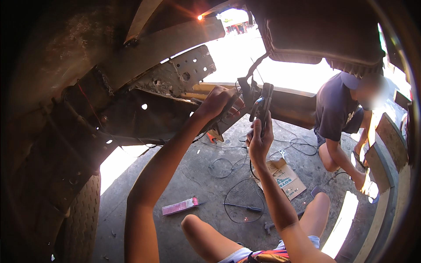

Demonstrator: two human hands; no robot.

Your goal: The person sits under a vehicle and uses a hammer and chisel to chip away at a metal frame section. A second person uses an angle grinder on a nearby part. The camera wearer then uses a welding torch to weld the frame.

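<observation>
Both my arms reach up under a vehicle's dark metal frame. My left hand (pixel 216 103) is closed, its fingers curled round a dark wire bundle (pixel 230 105) near the end of a beam. Just right of it, my right hand (pixel 260 141) grips a dark, glossy, elongated object (pixel 264 101) from below, holding it nearly upright. Its exact kind is not clear. Between the two hands hangs a black wrapped cable (pixel 251 70) with thin loose wires, coming down from the dark housing (pixel 320 33) overhead.
A person (pixel 340 109) crouches at the right, hands low by metal bars. On the concrete lie a flattened cardboard box (pixel 287 179), white-handled scissors (pixel 282 153), a pink-and-white package (pixel 180 206), a dark rod-shaped tool (pixel 243 207) and looped cables (pixel 228 166). A tyre (pixel 81 219) stands lower left.
</observation>
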